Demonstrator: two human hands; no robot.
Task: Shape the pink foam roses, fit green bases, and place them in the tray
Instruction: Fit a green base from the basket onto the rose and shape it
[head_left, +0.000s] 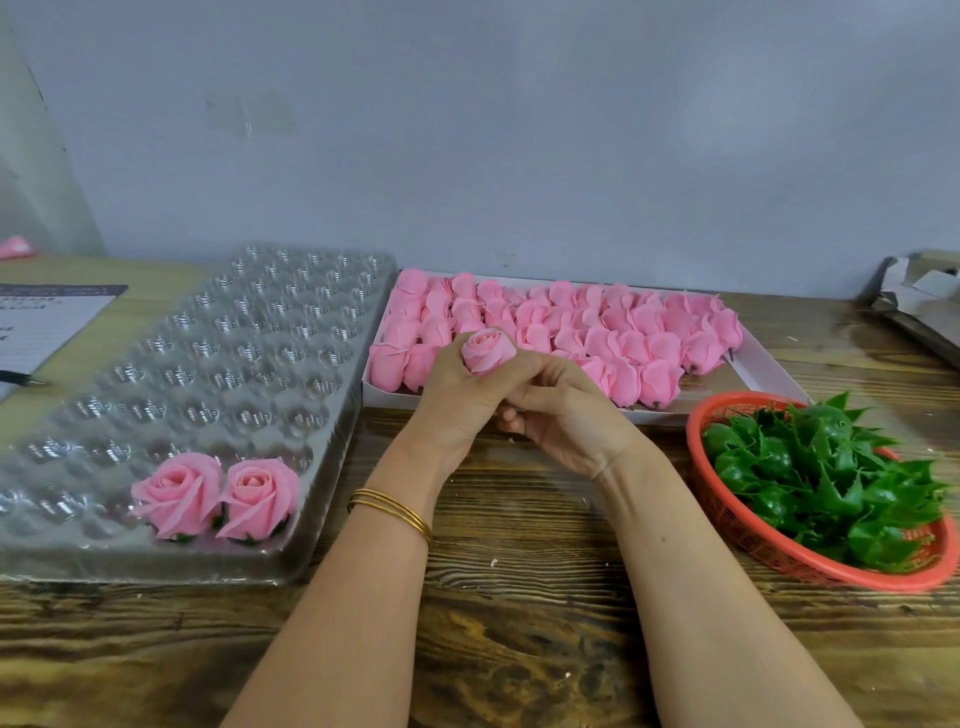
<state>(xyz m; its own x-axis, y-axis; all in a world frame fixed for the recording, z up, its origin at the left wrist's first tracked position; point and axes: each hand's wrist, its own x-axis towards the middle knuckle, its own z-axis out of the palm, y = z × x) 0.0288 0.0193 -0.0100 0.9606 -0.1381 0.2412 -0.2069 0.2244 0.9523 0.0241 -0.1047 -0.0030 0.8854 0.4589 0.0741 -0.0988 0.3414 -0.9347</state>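
Note:
A closed pink foam rose bud (487, 349) is held upright over the table's middle, with my left hand (457, 395) and my right hand (563, 415) both wrapped around its lower part. Its underside is hidden by my fingers. A clear plastic tray (208, 374) with several rows of round cups lies at the left. Two opened pink roses (215, 493) with green bases sit in its near right corner. Behind my hands, a white box (769, 374) holds several rows of unshaped pink buds (597, 322). A red basket (748, 530) at the right holds several green bases (826, 467).
The wooden table (519, 623) runs to a grey wall at the back. A printed paper (47, 322) and a pen (23, 379) lie at the far left. Crumpled grey cardboard (919, 301) sits at the back right. A gold bangle (389, 506) circles my left wrist.

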